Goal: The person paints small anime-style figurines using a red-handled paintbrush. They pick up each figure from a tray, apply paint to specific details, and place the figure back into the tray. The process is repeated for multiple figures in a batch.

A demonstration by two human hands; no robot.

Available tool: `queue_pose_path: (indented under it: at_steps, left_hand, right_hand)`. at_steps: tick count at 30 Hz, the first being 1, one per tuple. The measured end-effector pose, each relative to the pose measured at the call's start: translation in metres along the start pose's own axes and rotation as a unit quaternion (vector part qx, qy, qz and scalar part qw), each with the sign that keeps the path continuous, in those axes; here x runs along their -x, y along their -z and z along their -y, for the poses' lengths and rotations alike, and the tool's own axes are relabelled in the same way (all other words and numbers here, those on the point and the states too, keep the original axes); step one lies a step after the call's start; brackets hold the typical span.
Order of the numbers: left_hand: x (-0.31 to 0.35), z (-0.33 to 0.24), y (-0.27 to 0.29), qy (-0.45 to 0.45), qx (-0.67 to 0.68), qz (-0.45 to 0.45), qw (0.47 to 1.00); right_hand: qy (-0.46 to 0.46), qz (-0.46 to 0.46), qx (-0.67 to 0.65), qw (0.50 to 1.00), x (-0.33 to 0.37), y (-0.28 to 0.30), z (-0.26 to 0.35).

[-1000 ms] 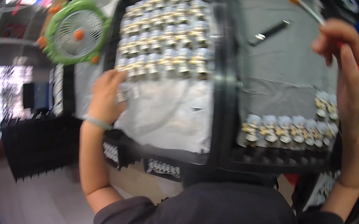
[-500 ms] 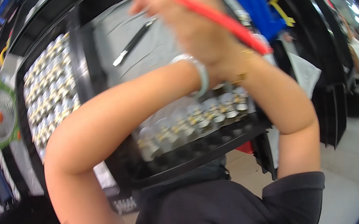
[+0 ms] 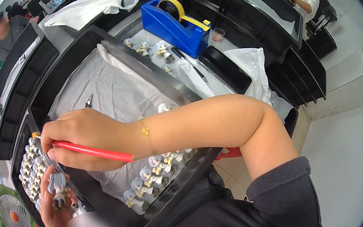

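Left grip (image 3: 50, 211) clamped on figurine (image 3: 59, 192), right grip (image 3: 82, 135) on red brush (image 3: 100, 154), bare paper (image 3: 105, 86) inside tray rim (image 3: 61, 74)

- The left hand (image 3: 52, 211), whose forearm crossed the black plastic tray lined with crinkled pale sheeting (image 3: 83, 87) half a second ago, is now back by that tray's left edge.
- A small figurine with blue-grey hair, white clothing and dark boots (image 3: 59, 192) now shows plainly in its fingers.
- The right hand (image 3: 82, 137), a second ago near the tray's far right corner, is now over its left edge.
- The thin brush with a red handle and orange-yellow bristles (image 3: 91, 151) now points leftward, tip beyond that edge.
- Past the right edge, a slim black pen (image 3: 189, 62) comes into view.
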State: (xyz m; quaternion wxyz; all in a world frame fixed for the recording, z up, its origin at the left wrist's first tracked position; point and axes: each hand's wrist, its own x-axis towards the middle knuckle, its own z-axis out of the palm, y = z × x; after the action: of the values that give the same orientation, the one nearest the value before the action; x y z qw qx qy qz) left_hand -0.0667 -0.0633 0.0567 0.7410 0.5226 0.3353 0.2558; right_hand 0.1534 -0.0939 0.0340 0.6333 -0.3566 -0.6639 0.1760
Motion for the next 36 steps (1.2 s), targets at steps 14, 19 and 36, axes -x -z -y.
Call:
queue_pose_path:
  at_steps: [14,19,36]
  left_hand:
    - [0.034,0.022,0.029,-0.084,0.032,0.081,0.993]
    - [0.038,0.021,0.032,-0.081,0.014,0.085,0.993]
    - [0.049,0.009,0.029,-0.254,-0.636,-0.08,0.724]
  right_hand:
    - [-0.211,0.134,0.011,0.968,0.003,-0.001,0.011]
    - [-0.204,0.149,0.018,0.967,0.005,-0.007,0.006]
    - [-0.21,0.155,0.024,0.965,0.006,-0.006,0.011]
